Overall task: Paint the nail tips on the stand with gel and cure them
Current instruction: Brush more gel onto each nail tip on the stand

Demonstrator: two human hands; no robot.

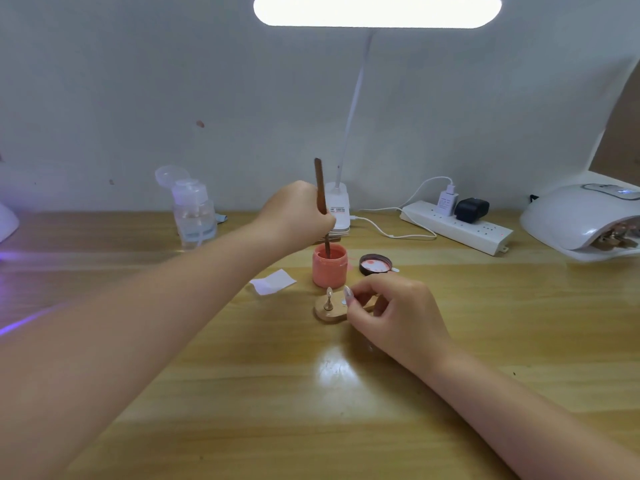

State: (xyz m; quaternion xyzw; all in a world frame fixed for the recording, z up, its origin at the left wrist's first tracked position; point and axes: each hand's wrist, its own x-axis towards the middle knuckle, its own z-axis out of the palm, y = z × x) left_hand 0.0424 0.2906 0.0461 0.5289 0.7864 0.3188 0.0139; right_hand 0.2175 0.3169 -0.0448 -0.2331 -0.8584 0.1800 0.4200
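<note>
At a wooden table [346,393] lit by a white desk lamp [376,11], a person's left hand [298,216] grips a brown-handled brush [321,199] with fingers curled round its shaft, the brush standing nearly upright with its tip dipped into an open jar of coral-pink gel [329,270]. The right hand [398,317] rests at 5 o'clock from the jar, its fingers curled and pinching the right part of a small wooden nail stand [329,315]; a pale nail tip [347,293] shows right at the fingertips, though whether they touch it cannot be told. A second nail tip [329,292] stands on a metal post at the stand's left end, just in front of the jar. The jar's dark lid [375,264] lies upturned at 3 o'clock from the jar, and a white paper scrap [273,281] lies at 9 o'clock. Farther back, a clear pump bottle [194,213] stands at 10 o'clock, a white power strip [457,226] with two plugs at 2 o'clock, and a white curing lamp [581,220] at the table's far right edge.
</note>
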